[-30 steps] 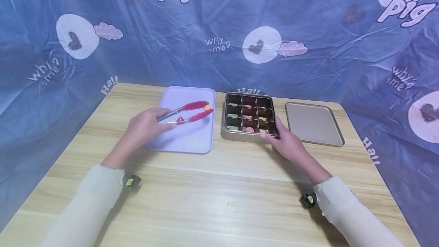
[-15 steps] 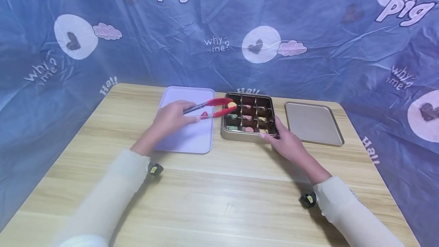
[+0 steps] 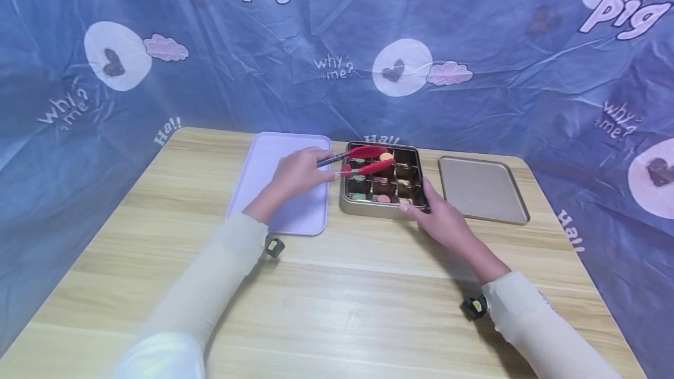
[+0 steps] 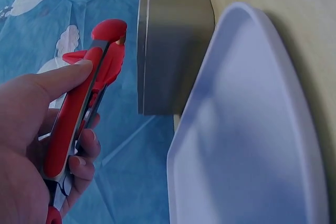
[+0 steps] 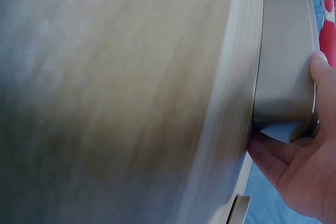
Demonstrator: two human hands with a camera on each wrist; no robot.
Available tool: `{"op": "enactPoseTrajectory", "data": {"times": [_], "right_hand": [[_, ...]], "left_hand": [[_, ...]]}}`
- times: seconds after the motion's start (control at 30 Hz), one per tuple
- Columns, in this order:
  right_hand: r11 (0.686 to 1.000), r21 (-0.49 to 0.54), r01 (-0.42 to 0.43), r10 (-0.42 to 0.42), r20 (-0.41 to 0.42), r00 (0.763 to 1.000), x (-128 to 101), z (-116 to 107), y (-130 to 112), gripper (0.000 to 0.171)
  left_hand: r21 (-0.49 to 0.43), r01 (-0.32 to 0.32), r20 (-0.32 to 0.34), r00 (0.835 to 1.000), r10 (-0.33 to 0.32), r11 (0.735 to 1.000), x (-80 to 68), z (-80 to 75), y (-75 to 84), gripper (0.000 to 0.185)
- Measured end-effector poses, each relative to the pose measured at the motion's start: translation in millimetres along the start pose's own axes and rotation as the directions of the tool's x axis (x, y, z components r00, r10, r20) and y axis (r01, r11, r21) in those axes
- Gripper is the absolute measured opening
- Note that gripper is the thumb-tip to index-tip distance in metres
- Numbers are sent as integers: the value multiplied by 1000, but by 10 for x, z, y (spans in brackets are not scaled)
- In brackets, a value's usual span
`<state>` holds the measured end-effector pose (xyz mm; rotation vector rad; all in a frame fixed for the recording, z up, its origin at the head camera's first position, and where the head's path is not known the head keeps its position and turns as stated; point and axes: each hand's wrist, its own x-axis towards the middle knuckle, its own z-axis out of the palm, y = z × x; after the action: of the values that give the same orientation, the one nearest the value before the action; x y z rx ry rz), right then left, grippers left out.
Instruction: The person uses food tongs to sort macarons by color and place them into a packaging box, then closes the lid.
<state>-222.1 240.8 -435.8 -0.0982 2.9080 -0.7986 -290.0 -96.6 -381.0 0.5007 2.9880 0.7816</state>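
My left hand [image 3: 299,174] grips a pair of red-tipped tongs [image 4: 71,114] by the handles. Between the tong tips sits a round yellow-orange piece [image 3: 387,157], held over the back row of a bronze tin [image 3: 368,209]. Dark dividers split the tin into several compartments, with green pieces [image 3: 358,196] in the left column, pink ones [image 3: 383,198] in the middle and yellowish ones [image 3: 404,183] on the right. My right hand [image 3: 444,221] holds the tin's front right corner, thumb at the rim, fingers along the side, as the right wrist view [image 5: 302,177] also has it.
A lilac tray [image 3: 295,224] lies left of the tin, under my left hand. To the right lies the flat bronze lid [image 3: 481,189]. The wooden table [image 3: 347,297] meets a blue printed cloth [image 3: 337,104] along its back edge.
My left hand has carried the tongs and the yellow-orange piece rightward, from above the lilac tray to over the tin's back middle compartment. The right hand and the tin have stayed put.
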Motion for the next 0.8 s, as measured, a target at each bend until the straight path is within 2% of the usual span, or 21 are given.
{"op": "enactPoseTrajectory", "data": {"times": [0.27,0.53,0.8], "right_hand": [[1000,5,7,-6,-6,1000,-4,-2,-4,110],[1000,2,0,0,0,1000,-6,-20,-2,110],[1000,10,-3,3,6,1000,-4,-15,-7,110]], "left_hand": [[-11,-32,-7,999,32,999,232,162,211,62],[45,-17,25,1000,16,999,417,263,351,64],[63,8,49,999,-11,998,515,325,414,65]]}}
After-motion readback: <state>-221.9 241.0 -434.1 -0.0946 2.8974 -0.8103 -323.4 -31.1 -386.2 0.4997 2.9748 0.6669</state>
